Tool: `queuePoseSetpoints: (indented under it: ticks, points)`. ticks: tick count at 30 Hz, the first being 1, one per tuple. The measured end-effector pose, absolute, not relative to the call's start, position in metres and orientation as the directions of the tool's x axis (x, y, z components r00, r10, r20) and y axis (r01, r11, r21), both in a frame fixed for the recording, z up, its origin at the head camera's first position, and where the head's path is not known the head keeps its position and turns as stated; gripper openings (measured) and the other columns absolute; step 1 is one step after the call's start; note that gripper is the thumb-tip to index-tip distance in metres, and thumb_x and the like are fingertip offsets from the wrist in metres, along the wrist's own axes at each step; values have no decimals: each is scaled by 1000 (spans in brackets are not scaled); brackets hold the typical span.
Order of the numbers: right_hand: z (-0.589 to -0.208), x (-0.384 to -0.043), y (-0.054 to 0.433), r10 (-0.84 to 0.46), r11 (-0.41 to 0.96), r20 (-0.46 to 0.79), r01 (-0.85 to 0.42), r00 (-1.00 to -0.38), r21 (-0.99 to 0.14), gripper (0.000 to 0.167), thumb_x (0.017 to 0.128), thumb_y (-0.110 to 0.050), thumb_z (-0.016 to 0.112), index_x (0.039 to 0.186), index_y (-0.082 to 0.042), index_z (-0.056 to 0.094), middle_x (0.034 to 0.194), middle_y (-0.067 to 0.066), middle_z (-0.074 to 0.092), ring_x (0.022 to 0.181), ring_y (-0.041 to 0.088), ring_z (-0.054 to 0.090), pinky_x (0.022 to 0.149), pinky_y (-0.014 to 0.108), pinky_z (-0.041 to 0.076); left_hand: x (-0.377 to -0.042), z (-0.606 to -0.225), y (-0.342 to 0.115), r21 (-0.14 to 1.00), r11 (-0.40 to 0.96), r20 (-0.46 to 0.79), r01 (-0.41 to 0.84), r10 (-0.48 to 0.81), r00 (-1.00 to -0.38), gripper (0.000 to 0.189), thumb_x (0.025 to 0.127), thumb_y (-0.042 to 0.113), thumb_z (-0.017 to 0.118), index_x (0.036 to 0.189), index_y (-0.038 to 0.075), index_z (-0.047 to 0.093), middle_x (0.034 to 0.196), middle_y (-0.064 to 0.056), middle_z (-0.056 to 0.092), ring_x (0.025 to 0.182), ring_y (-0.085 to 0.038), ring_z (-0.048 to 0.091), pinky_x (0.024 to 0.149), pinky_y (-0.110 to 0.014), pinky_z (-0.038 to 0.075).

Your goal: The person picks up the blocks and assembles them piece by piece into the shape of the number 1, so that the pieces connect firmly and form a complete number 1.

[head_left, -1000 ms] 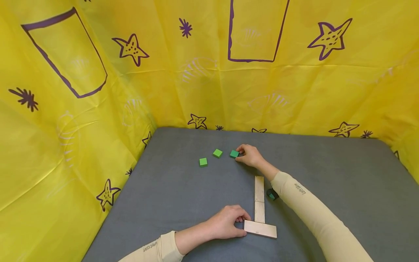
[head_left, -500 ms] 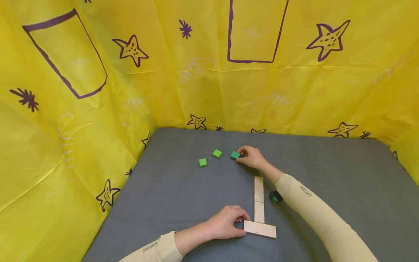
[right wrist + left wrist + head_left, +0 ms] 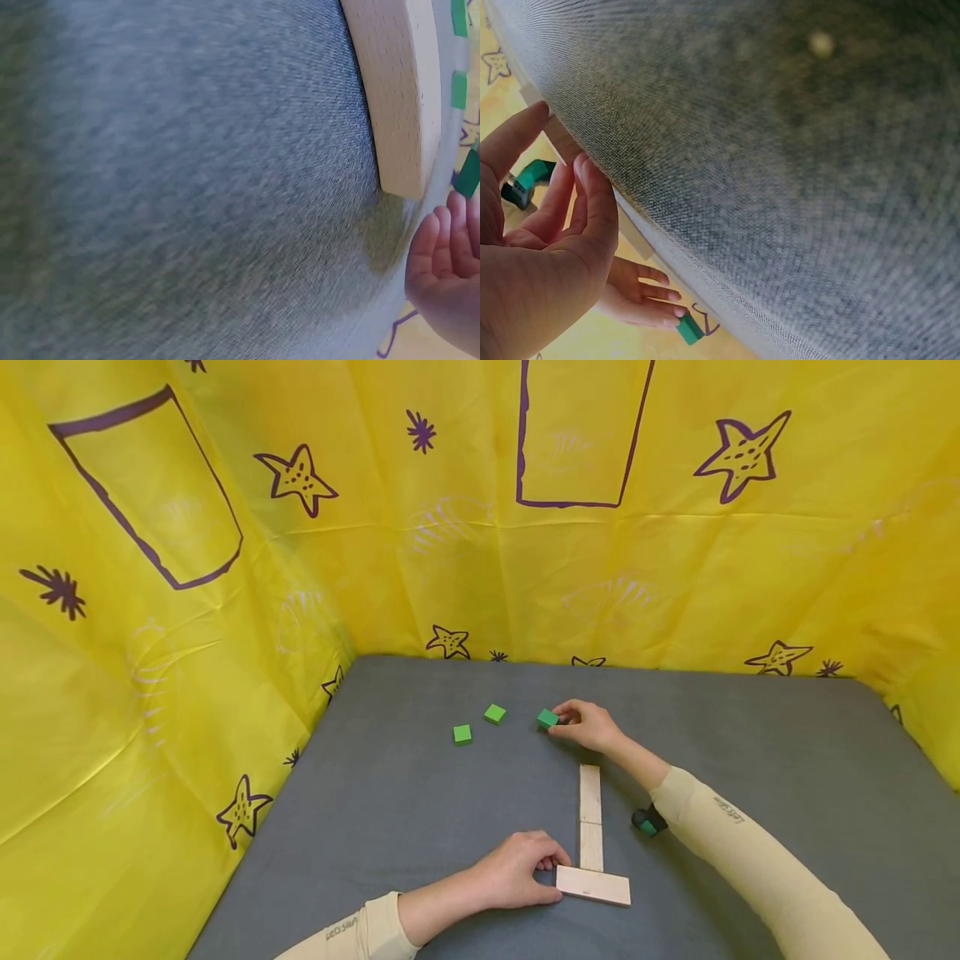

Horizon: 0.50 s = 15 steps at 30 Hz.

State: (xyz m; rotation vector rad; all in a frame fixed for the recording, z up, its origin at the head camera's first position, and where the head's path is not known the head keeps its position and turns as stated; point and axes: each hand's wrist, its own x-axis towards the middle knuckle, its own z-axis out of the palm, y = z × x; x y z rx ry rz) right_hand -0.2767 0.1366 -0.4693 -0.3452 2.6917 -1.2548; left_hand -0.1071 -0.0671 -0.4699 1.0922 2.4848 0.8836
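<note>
My left hand (image 3: 517, 870) pinches the left end of a pale wooden block (image 3: 594, 886) lying crosswise on the grey surface. In the left wrist view, the thumb and fingers of the left hand (image 3: 551, 247) are at the block's edges (image 3: 562, 140). Two more wooden blocks (image 3: 590, 814) run end to end away from its far side, making a T shape. Farther back, my right hand (image 3: 591, 727) holds a dark green square block (image 3: 547, 718) between thumb and fingers. This green block (image 3: 468, 174) also shows at the right wrist view's edge.
Two light green square blocks (image 3: 478, 724) lie to the left of the right hand. A black and green device (image 3: 648, 821) sits at the right wrist. Yellow cloth (image 3: 480, 527) with purple drawings hangs along the back and sides of the grey surface (image 3: 390, 793).
The right hand has drawn the dark green block a little right and nearer, widening its distance from the light green blocks. The left hand stays at the wooden block. The head view has shifted slightly.
</note>
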Motion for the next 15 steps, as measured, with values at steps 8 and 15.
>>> queuePoseSetpoints:
  ticks: [8, 15]
  points:
    - [-467, -266, 151, -262, 606, -58, -117, -963, -787, 39, 86, -26, 74, 117, -4, 65, 105, 12, 64, 94, 26, 56, 78, 36, 43, -107, -470, -66, 647, 535, -35, 543, 732, -680, 28, 77, 14, 82, 103, 14, 70, 88, 12, 57, 79, 4, 50, 71, -8, 40]
    - [-468, -258, 162, -253, 600, -61, -107, -966, -793, 39, 86, -26, 74, 117, -3, 65, 104, 12, 64, 92, 25, 56, 77, 34, 43, -108, -470, -66, 650, 537, -40, 538, 731, -681, 28, 77, 14, 82, 103, 14, 70, 88, 13, 56, 79, 4, 50, 71, -9, 40]
